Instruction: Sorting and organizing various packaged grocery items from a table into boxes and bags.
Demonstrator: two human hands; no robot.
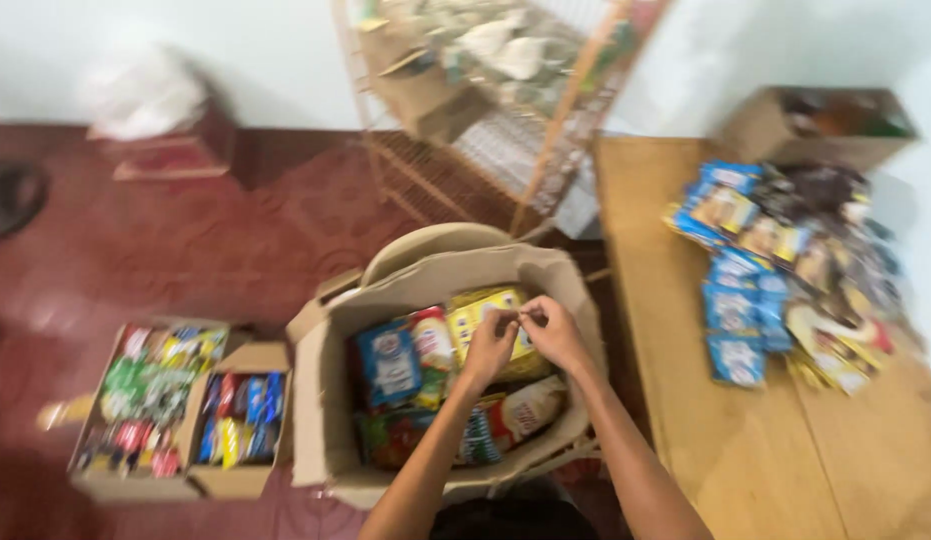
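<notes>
Over the big cardboard box (325, 400) on the floor, my left hand (490, 345) and right hand (553, 330) meet, fingers pinched on something tiny between them; too blurred to say what. It sits just above the yellow packet (485, 310), so I can't call its axis or which way it points. Progress-wise I'd judge it midway: the box looks fairly full of snack packets, while a heap of blue packets (735, 300) waits on the desk (715, 460).
</notes>
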